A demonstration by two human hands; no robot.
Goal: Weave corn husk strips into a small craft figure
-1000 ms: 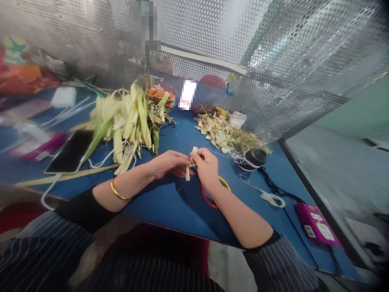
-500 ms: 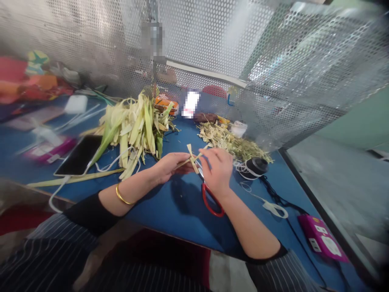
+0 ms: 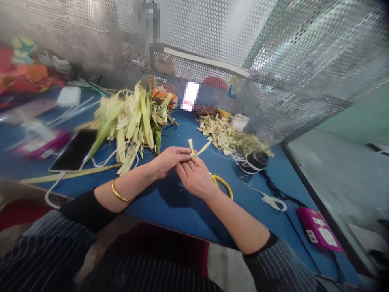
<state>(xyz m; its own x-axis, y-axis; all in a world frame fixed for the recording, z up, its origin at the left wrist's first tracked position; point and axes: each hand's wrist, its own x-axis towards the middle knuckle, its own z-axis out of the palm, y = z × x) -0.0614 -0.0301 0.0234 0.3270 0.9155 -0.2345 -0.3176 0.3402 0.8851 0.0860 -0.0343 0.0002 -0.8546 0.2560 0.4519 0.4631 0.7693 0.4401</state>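
Note:
Both my hands meet over the table around a small knotted piece of corn husk strip [image 3: 194, 155], two pale ends sticking up from it. My left hand [image 3: 170, 160] pinches it from the left with thumb and fingers closed. My right hand [image 3: 197, 177] closes on it from below and from the right, the fingertips partly hidden. Beside my right wrist shows a yellow loop handle [image 3: 225, 184], apparently of scissors; the rest is behind the hand. A big bundle of corn husks [image 3: 130, 117] lies beyond my left hand.
Husk scraps [image 3: 225, 134] are heaped at the back right, near a black spool with white cord [image 3: 255, 161]. A phone with a cable [image 3: 74, 150] lies left. A magenta pack [image 3: 320, 229] sits right. Perforated metal panels [image 3: 212, 32] stand behind the blue table [image 3: 170, 219].
My right hand has moved left and down, closer to my left hand. The crossed husk strips now look bunched into a knot. A red handle showed below my right hand; now a yellow one shows.

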